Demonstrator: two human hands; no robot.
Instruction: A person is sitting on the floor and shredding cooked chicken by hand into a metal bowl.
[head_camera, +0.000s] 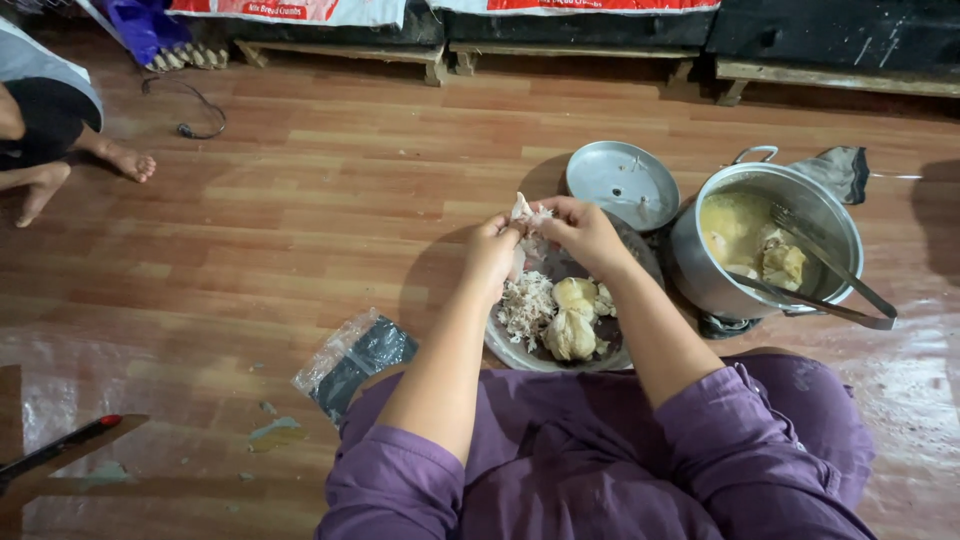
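Purple sleeves (420, 480) and a purple lap fill the bottom of the head camera's view, the person seated on a wooden floor (300, 200). Both forearms reach forward over a round plate (500, 350) holding a heap of shredded chicken (527, 300) and whole pale pieces of cooked chicken (570, 330). Above the plate, the left hand (492, 250) and the right hand (580, 230) are closed, fingertips pinching one white piece of meat (525, 212) between them. Just beyond the plate lies a metal lid (620, 185). To the right stands a metal pot (700, 270) of yellow broth with chicken in it, tongs (830, 270) resting across its rim. A clear plastic bag (350, 360) lies near the left knee. Another person's bare feet (125, 160) show at far left.
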